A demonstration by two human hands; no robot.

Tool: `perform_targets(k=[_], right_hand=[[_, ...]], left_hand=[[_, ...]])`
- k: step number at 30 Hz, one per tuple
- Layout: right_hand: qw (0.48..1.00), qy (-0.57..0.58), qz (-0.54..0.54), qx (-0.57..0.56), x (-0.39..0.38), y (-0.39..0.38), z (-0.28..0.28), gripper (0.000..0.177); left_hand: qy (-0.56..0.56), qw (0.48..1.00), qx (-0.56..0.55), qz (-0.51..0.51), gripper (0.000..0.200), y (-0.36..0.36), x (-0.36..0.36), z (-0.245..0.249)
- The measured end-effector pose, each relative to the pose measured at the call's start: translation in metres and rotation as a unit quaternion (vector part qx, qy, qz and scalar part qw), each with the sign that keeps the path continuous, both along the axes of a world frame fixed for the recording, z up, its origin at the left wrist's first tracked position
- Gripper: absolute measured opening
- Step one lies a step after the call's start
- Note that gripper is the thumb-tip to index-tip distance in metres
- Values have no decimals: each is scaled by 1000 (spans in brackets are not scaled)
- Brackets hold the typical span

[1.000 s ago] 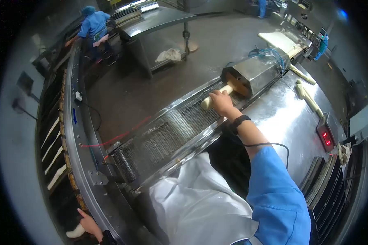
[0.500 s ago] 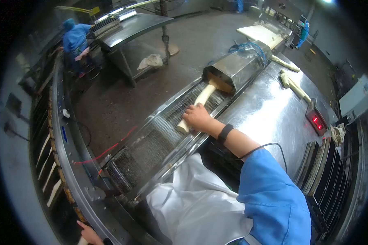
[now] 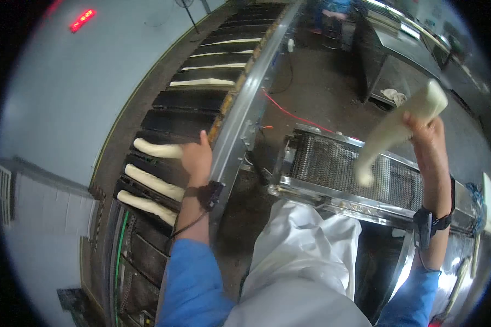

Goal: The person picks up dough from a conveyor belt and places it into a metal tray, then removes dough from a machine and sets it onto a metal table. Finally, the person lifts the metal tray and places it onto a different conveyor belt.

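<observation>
A long pale dough roll hangs at a slant from my right hand, which is closed around its upper part. Beneath it lies the metal mesh belt; the roll's lower end looks blurred, above the mesh. Over the trayed conveyor at the left, my left hand grips the near end of another dough roll, one finger pointing up. That roll lies along a dark tray. Two more dough rolls rest in the trays closer to me.
Farther up the conveyor, dark trays hold several thin dough strips. A steel rail edges it. A red cord runs to the mesh belt. Steel tables and a person in blue are behind.
The view has swung left to the trayed conveyor. My right hand has lifted a dough roll off the mesh belt. My left hand now shows fully, on a roll in a tray.
</observation>
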State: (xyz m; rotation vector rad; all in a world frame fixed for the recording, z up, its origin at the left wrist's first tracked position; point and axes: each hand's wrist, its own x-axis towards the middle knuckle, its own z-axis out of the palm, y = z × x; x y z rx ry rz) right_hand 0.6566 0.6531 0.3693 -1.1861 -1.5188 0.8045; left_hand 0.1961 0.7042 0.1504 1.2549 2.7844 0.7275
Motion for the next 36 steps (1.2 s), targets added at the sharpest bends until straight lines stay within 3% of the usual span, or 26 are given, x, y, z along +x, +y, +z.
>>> perform_targets(k=[2,4,6,9,13,15,17,19,21,22,24,28,34,36], right_hand=[[980,141,137,17,-48,1,28,43],[915,237,321,52,-94,10,29,55],[907,251,334,56,-127,7,26,78],[908,219,356,36,-131,11,11,85],[975,61,207,-50,-72,16,-63,75],[990,-107,51,-70,-17,16,-125,65],[923,-369,-112,-4,53,12,-186,61],[875,-421,-236,41,120,-2,-234,64],[761,-537,-363,9,174,-19,-257,67],[760,-534,-370,9,178,-27,-253,67],[702,-498,-502,-87,187,-39,-239,70],[688,-548,-459,-126,206,-33,-219,69],[651,-590,-466,-108,230,-20,-221,66],[659,-584,-443,-168,226,-18,-210,70]], left_hand=[[13,1000,12,-5,77,-2,3,0],[5,1000,20,-6,76,-5,7,6],[-10,1000,16,-6,75,-4,7,3],[-35,999,3,-9,72,-9,7,10],[-27,999,16,1,66,-17,15,20],[-16,1000,17,1,66,-23,14,19],[4,999,29,14,67,-27,15,19],[-22,1000,-9,12,67,-31,14,25],[-33,999,7,16,67,-33,12,24],[-24,999,32,22,67,-37,15,27],[-50,999,3,20,68,-39,2,17],[-47,998,0,31,67,-60,5,31],[-49,998,-31,33,76,-70,-29,4],[-145,989,12,32,81,-74,-39,2]])
